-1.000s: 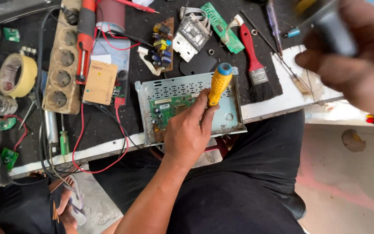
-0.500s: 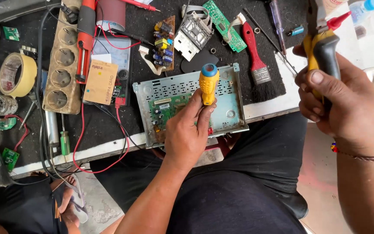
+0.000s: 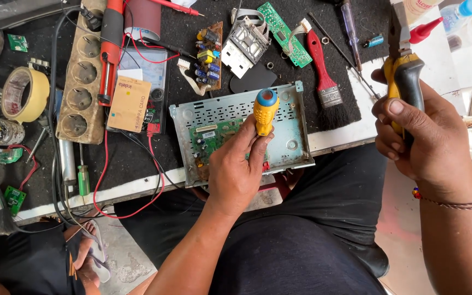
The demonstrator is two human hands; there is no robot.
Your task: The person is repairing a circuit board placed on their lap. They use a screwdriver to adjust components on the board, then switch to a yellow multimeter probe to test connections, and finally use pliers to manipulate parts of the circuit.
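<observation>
Step in hand, by my judgement: undoing screw inside pale grey perforated metal chassis (image 3: 296,136) with green circuit board (image 3: 214,136), lying at counter (image 3: 340,139) edge over my lap. My left hand (image 3: 236,175) closed round yellow-handled, blue-capped screwdriver (image 3: 265,111), upright, tip down on board. My right hand (image 3: 422,136) clenched on yellow-and-black-handled pliers (image 3: 402,71), raised beside chassis (not touching it). Next calls for steady downward pressure, shaft kept vertical. Board dusty, wires at its near edge.

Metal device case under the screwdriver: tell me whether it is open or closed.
Open. The metal case has no lid; its green circuit board lies exposed beneath the yellow screwdriver gripped by the left hand.
</observation>
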